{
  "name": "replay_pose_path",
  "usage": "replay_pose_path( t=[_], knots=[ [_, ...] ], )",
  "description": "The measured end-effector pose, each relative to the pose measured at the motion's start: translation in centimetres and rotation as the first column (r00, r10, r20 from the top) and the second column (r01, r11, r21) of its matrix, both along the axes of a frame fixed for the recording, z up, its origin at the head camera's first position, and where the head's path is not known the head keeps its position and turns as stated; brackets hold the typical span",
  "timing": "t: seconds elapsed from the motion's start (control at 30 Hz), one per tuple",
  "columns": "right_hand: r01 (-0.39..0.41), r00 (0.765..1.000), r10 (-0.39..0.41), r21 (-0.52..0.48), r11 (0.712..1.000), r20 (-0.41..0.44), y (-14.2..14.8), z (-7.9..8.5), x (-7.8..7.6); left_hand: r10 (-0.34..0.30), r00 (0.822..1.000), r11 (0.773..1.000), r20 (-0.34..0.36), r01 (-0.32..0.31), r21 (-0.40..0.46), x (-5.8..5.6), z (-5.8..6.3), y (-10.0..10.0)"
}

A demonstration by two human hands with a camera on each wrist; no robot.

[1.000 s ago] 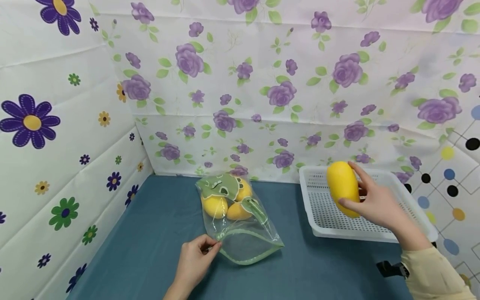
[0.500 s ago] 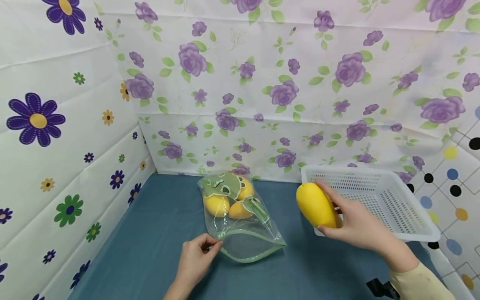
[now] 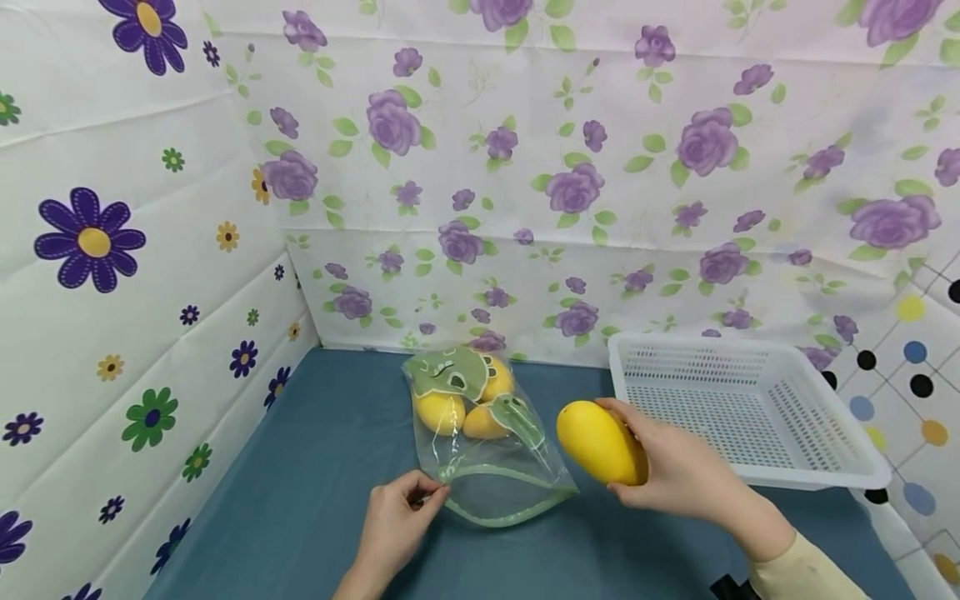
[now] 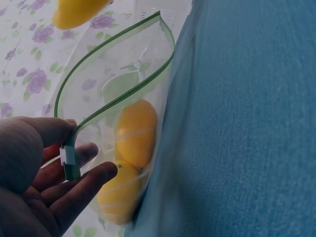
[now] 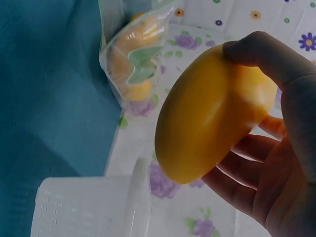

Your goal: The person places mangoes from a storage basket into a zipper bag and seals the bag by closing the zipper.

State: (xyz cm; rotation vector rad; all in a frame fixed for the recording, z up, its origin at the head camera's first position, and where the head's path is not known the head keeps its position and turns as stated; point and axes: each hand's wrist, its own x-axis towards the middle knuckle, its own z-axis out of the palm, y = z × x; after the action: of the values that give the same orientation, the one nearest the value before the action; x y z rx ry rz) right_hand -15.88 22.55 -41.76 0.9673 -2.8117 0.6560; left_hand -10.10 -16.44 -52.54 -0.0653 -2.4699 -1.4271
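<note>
A clear zip bag point(image 3: 480, 467) with a green print and green zip edge lies on the table, its mouth open toward the person. Inside it sit three yellow mangoes point(image 3: 441, 414). At the mouth's left corner, my left hand point(image 3: 397, 521) pinches the edge between thumb and fingers, beside a small white slider point(image 4: 67, 155). My right hand point(image 3: 678, 467) grips another yellow mango point(image 3: 602, 442), held above the table between the bag and the basket. In the right wrist view, thumb and fingers wrap the mango's side.
A white perforated plastic basket point(image 3: 750, 417) stands at the back right, with no fruit visible in it. Floral sheets point(image 3: 510, 167) hang behind and to the left of the blue tabletop point(image 3: 315, 483).
My right hand has carried the mango left and down, from over the basket toward the bag. The left hand keeps its pinch on the bag's edge.
</note>
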Motion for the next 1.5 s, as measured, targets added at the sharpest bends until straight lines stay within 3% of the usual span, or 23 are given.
replay_pose_path(
  t=[0.27,0.67,0.93,1.5],
  knots=[
    [-0.046,0.999,0.046,0.032,0.998,-0.007,-2.0,-0.5,0.4,-0.002,1.0,1.0,0.012,0.002,-0.005,-0.2,0.1,0.1],
    [-0.208,0.977,0.209,0.021,0.978,-0.045,-4.8,-2.2,1.5,-0.016,1.0,1.0,-0.014,0.016,0.003,-0.3,0.2,0.3],
    [-0.255,0.966,0.256,0.037,0.966,-0.043,-6.9,-3.4,2.3,-0.024,1.0,0.999,0.002,0.024,0.023,-0.3,0.1,0.4],
    [-0.277,0.955,0.285,0.093,0.956,-0.086,-9.1,-4.5,3.8,-0.051,0.998,0.998,0.023,0.05,0.035,-0.4,0.2,0.8]
  ],
)
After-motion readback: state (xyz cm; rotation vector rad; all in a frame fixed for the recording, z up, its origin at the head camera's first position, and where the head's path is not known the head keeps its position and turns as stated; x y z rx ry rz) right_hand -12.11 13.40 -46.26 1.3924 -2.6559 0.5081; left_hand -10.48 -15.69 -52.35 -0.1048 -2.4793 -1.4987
